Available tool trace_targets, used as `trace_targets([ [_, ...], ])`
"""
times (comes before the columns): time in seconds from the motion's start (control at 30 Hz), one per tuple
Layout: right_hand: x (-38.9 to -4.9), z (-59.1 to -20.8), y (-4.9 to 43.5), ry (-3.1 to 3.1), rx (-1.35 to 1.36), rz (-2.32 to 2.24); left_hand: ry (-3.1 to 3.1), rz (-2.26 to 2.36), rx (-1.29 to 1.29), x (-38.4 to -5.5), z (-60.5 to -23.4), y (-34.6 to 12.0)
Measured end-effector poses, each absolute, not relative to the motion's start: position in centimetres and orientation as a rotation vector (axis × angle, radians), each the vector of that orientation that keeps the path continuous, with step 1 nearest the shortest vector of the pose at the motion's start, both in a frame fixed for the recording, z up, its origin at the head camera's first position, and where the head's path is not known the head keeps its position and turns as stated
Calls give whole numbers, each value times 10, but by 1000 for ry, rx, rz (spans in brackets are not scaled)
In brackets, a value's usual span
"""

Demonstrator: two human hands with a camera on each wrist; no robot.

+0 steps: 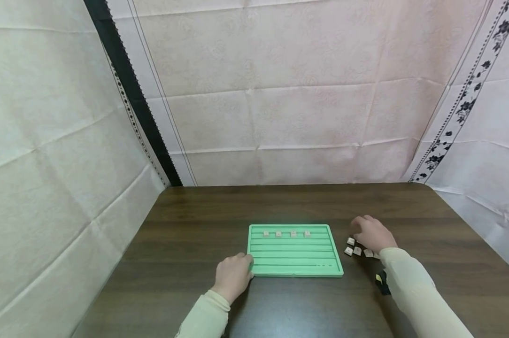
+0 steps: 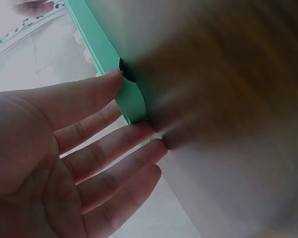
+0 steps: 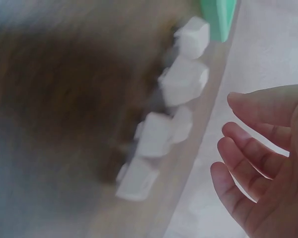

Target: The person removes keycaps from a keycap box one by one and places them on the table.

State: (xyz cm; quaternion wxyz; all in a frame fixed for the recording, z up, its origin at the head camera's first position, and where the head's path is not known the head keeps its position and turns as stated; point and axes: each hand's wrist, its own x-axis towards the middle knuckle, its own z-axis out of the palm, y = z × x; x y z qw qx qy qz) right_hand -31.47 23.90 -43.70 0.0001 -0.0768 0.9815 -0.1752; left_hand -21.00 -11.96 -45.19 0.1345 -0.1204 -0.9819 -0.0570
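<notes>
Left hand (image 1: 233, 275): at the tray's left edge, near its lower corner; thumb tip touches the side wall by a small notch, the other fingers nearly straight and slightly spread, not wrapped round it.
Right hand (image 1: 374, 233): beside the loose tiles, hiding part of the group from the head view; fingers loosely bent, thumb apart from them, nothing seen held.
Loose tiles (image 1: 357, 251): white, clustered on the surface (image 1: 305, 310) just right of the tray; in the right wrist view, a gap shows between them and the fingers.
Tray (image 1: 292, 259): green, ridged crosswise, flat on the surface between the hands.
In the tray: four white tiles (image 1: 293, 234), spaced along the top row.
</notes>
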Motion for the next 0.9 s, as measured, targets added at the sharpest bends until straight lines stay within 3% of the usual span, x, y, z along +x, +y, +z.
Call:
trace_targets([
  [0.9, -323, -441, 142, 3057, -556, -706, -2816, -102, -357, -204, -446, -118],
])
